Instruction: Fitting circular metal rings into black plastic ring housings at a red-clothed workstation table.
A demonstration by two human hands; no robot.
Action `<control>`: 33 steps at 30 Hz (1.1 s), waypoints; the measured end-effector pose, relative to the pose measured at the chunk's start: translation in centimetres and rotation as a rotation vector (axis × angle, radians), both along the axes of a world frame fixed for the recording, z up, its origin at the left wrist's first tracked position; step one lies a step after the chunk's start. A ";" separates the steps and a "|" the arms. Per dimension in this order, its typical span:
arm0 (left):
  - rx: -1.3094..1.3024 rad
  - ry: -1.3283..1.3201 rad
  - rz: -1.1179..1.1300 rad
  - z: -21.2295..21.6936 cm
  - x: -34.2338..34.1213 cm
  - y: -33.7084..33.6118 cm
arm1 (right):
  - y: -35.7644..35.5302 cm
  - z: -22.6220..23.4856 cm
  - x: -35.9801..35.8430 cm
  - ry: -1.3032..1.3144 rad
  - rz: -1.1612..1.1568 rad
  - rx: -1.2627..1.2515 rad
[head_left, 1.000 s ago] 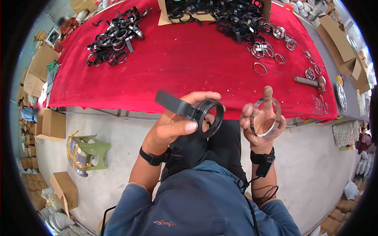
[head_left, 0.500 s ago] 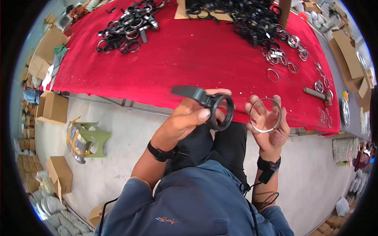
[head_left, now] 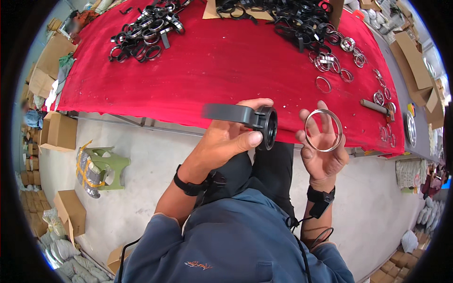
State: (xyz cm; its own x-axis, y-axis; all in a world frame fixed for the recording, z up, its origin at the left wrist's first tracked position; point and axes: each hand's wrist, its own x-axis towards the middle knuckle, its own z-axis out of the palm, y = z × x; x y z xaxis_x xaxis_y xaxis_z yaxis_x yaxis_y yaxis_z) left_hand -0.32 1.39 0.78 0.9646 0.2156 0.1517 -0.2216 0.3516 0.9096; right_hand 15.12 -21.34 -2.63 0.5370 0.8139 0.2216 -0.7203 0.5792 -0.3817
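My left hand [head_left: 212,148] is closed on a black ring with a long flat handle [head_left: 257,119], its thumb pressed against the ring's lower side. The ring stands nearly edge-on, and the handle juts out to the left, slightly blurred. To the right, my right hand [head_left: 325,162] is palm up and holds a thin silver metal ring [head_left: 339,129] upright by its rim, fingers partly spread behind it. The two parts are apart, both above my lap near the front edge of the red-covered table [head_left: 188,89].
A pile of black and silver rings [head_left: 152,34] lies at the far left of the table, and a larger black heap [head_left: 302,30] near a carton at the back. Loose silver rings [head_left: 323,85] and a hammer [head_left: 376,107] lie on the right. A green stool [head_left: 115,165] stands on the floor.
My left hand has turned the black ring more edge-on and raised it slightly. My right hand has tilted the silver ring and moved it a little up and to the right.
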 end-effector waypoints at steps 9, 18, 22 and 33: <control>0.007 0.069 -0.002 -0.1 -0.1 -1.4 | -0.5 0.5 -0.4 0.018 0.010 -0.095; 0.102 0.061 -0.046 -2.8 0.4 -1.3 | -0.6 3.4 -3.0 -0.840 -0.399 -0.885; 0.188 0.040 -0.034 -3.0 0.3 -1.2 | 0.2 4.2 -4.1 -1.145 -0.440 -0.915; 0.210 0.024 -0.102 -3.3 0.3 -1.3 | 0.8 3.3 -4.9 -1.142 -0.450 -0.876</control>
